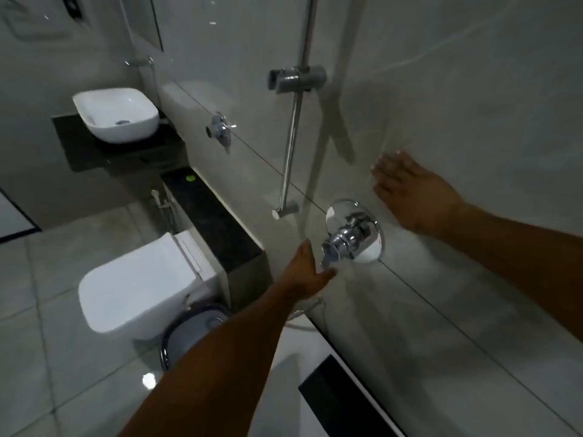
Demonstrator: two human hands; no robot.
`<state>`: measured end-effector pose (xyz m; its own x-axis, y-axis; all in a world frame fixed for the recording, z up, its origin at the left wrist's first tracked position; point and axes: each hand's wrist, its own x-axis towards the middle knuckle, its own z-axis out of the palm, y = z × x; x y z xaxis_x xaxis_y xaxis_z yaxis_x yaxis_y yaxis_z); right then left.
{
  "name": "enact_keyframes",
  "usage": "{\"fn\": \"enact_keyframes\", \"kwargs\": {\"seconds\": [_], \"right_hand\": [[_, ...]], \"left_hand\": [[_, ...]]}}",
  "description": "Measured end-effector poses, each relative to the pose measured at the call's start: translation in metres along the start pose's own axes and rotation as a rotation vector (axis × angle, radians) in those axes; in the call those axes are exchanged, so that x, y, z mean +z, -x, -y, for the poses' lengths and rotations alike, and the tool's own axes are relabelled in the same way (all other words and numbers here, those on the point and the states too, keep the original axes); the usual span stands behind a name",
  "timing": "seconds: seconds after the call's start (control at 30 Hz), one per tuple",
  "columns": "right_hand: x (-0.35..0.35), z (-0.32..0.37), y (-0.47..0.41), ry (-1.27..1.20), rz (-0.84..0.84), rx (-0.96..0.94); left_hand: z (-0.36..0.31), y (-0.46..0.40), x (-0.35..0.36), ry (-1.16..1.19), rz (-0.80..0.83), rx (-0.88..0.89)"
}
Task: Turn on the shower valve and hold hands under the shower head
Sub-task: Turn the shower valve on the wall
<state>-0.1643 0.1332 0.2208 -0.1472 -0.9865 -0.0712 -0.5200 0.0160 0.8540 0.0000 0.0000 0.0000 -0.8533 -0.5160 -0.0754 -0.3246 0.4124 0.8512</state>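
Head view: chrome shower valve (352, 236) on the wall, centre-right of frame, left hand (307, 271) grip released with fingertips at its lower lever, right hand (410, 192) flat and open on the tile upper right; lever looks rigid, slick, pinch near its tip

Chrome shower valve (351, 236) on pale grey tiled wall (441, 89); white basin (116, 113) and toilet (132, 285), black counter (79, 143).

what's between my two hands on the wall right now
The chrome shower valve, seen in the head view: left hand at its lever, right hand flat on the tile above.
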Motion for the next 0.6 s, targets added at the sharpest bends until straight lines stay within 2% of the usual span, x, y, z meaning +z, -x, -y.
{"fn": "enact_keyframes", "kwargs": {"seconds": [0.07, 0.23, 0.4, 0.6], "right_hand": [[0.004, -0.005, -0.002, 0.092, 0.036, -0.012], [0.011, 0.002, -0.005, 0.12, -0.042, -0.046], [0.012, 0.001, -0.006, 0.146, -0.036, -0.042], [0.012, 0.001, -0.007, 0.129, -0.071, -0.042]], "left_hand": [[-0.002, -0.009, 0.016, 0.042, 0.03, -0.011], [-0.003, -0.031, 0.03, 0.183, -0.065, -0.058], [0.001, -0.036, 0.013, -0.001, -0.01, -0.007], [-0.004, -0.036, 0.002, -0.08, 0.026, 0.027]]}}
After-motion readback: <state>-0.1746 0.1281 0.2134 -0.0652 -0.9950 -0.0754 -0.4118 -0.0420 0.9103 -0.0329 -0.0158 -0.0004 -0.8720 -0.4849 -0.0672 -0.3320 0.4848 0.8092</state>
